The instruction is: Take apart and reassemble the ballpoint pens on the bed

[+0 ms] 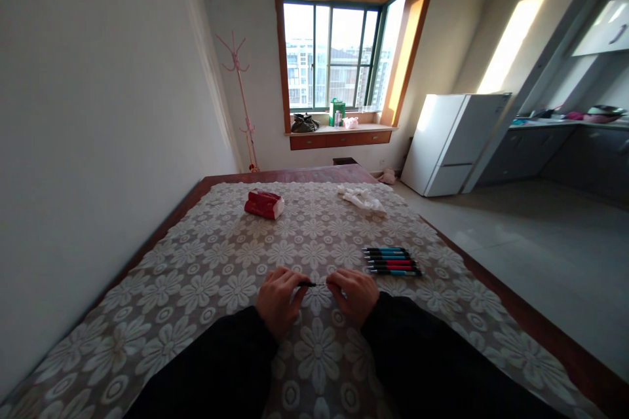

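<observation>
Two hands, left and right, each with a closed grip on one end of a thin dark pen held level between them, low over the bench. More pens lie just right of the grip; a red packet sits well beyond it.

Both forearms, in dark sleeves, extend forward from the bottom edge and converge toward the centre. The left hand and right hand lie knuckles up, close together but not touching. Fingers of each hand are curled inward, with the fingertips pinched and facing those of the other hand.
</observation>
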The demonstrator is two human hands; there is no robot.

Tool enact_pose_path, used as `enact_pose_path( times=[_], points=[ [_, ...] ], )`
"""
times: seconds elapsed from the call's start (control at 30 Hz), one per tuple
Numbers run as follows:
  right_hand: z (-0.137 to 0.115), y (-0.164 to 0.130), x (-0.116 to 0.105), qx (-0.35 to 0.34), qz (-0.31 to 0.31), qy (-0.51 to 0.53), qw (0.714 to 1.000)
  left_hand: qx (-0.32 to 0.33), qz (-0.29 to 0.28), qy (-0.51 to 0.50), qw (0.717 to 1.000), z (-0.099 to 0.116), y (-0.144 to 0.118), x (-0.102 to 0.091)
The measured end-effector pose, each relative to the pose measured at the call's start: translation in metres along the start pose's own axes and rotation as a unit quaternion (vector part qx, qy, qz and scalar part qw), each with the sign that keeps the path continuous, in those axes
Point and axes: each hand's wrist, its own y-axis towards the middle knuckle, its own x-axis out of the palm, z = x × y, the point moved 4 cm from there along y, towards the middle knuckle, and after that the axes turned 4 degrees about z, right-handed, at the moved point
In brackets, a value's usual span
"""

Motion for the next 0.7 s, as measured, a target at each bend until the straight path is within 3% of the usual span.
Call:
enact_pose_path(
  times=[0.7],
  points=[
    [0.0014,-0.0004,0.002,0.025,-0.011,-0.002,1.0,-0.023,-0.02,-0.023,0.999,-0.0024,0.0005,0.0016]
  ],
)
